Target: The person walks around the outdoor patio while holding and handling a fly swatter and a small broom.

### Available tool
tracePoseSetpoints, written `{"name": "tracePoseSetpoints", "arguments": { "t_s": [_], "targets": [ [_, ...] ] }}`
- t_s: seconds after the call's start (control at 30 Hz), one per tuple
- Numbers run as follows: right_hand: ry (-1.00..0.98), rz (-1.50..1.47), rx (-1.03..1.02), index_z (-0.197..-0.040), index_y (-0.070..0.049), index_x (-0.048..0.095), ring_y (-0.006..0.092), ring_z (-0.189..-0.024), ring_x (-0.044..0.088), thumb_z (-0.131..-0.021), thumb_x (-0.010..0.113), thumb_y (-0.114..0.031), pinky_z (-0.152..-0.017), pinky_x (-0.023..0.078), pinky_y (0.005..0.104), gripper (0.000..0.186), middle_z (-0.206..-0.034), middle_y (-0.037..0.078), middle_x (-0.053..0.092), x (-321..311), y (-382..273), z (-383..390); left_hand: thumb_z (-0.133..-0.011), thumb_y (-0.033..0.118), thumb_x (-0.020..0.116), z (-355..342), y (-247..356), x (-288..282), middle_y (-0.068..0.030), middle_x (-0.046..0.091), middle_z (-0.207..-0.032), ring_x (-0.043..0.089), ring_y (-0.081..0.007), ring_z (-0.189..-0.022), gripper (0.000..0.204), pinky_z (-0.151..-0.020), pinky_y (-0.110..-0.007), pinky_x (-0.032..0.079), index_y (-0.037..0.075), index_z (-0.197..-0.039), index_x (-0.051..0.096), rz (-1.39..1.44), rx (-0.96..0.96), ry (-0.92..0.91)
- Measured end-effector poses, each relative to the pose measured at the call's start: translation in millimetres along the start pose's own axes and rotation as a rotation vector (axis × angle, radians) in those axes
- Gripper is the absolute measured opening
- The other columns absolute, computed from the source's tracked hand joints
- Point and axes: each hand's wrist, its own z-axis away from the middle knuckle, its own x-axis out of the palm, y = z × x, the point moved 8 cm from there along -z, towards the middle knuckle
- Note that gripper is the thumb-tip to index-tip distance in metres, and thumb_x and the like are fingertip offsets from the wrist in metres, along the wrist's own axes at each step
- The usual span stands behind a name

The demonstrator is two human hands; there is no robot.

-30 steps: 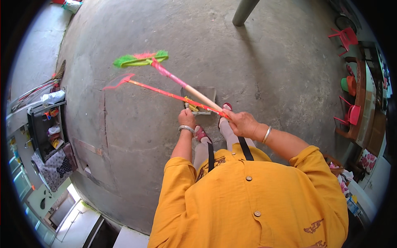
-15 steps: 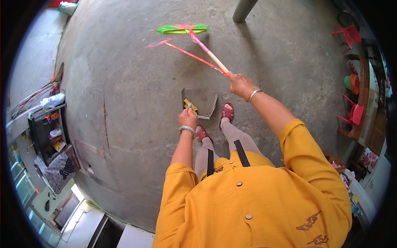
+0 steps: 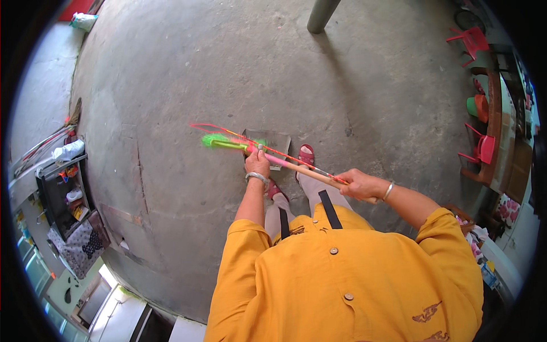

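My left hand (image 3: 257, 163) is closed on the upright handle (image 3: 260, 147) of a metal dustpan (image 3: 278, 139), which sits by my feet in red sandals (image 3: 306, 155). My right hand (image 3: 359, 184) grips a pale-and-pink-handled broom together with a thin red fly swatter (image 3: 202, 126). The broom's green and pink bristle head (image 3: 219, 141) lies across the dustpan's left side, beside my left hand, partly hiding the pan and whatever is in it. The swatter's stick runs just above the broom handle, its head up and to the left.
A grey post (image 3: 320, 16) stands ahead. Red chairs (image 3: 474, 43), a wooden table (image 3: 491, 125) and a green container (image 3: 473, 106) line the right. A dark rack (image 3: 60, 191) with a draped cloth, long-handled tools (image 3: 43, 142) and a white sack (image 3: 84, 21) are along the left.
My right hand has come down and rightward, bringing the broom head and swatter down from higher up to the dustpan. My left hand has stayed about in place on the handle.
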Motion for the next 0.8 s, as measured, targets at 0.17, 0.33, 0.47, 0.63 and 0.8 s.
{"name": "tracePoseSetpoints", "arguments": {
  "t_s": [0.17,0.33,0.47,0.63,0.8],
  "targets": [
    [-0.040,0.010,-0.024,-0.111,-0.003,0.051,0.0160,-0.059,0.049,-0.072,0.047,-0.014,-0.057,0.042,0.0308,0.041,-0.066,0.008,0.050,27.5,11.1,43.9,-0.082,0.022,0.048,8.1,-7.4,-20.8,-0.0153,0.058,-0.066,0.055,-0.0221,-0.059,0.024,-0.059,-0.034,0.043,0.001,-0.085,0.061,0.042,0.050,0.034],
    [0.198,0.151,-0.217,-0.120,-0.006,0.045,0.0209,-0.068,0.057,-0.074,0.046,-0.014,-0.065,0.045,0.0290,0.047,-0.078,0.015,0.058,30.9,19.7,69.0,-0.082,0.022,0.046,20.2,-2.9,-57.1,-0.0168,0.059,-0.069,0.057,-0.0237,-0.063,0.026,-0.062,-0.035,0.044,0.000,-0.085,0.060,-0.044,0.154,0.050],
    [0.250,0.144,-0.241,-0.117,-0.010,0.049,0.0286,-0.071,0.057,-0.074,0.045,-0.014,-0.065,0.045,0.0334,0.043,-0.079,0.020,0.057,49.0,21.3,63.4,-0.081,0.018,0.047,5.3,-87.7,-81.2,-0.0166,0.059,-0.067,0.057,-0.0256,-0.062,0.023,-0.060,-0.035,0.044,0.000,-0.084,0.061,-0.014,-0.014,0.060],
    [0.385,0.029,-0.272,-0.113,-0.010,0.051,0.0296,-0.069,0.056,-0.074,0.044,-0.011,-0.064,0.044,0.0355,0.040,-0.078,0.019,0.057,58.9,26.3,76.7,-0.084,0.023,0.042,20.8,-70.4,-71.3,-0.0040,0.049,-0.052,0.044,-0.0123,-0.040,0.025,-0.036,-0.027,0.036,0.002,-0.079,0.056,0.242,-0.200,-0.062],
    [0.427,0.168,-0.359,-0.113,-0.016,0.051,0.0341,-0.070,0.056,-0.077,0.047,-0.017,-0.062,0.044,0.0386,0.036,-0.079,0.020,0.057,72.0,11.6,77.9,-0.083,0.026,0.042,36.5,-73.3,-83.2,-0.0025,0.045,-0.050,0.043,-0.0121,-0.038,0.025,-0.033,-0.025,0.034,0.004,-0.080,0.054,0.344,-0.278,-0.087]
  ]
}}
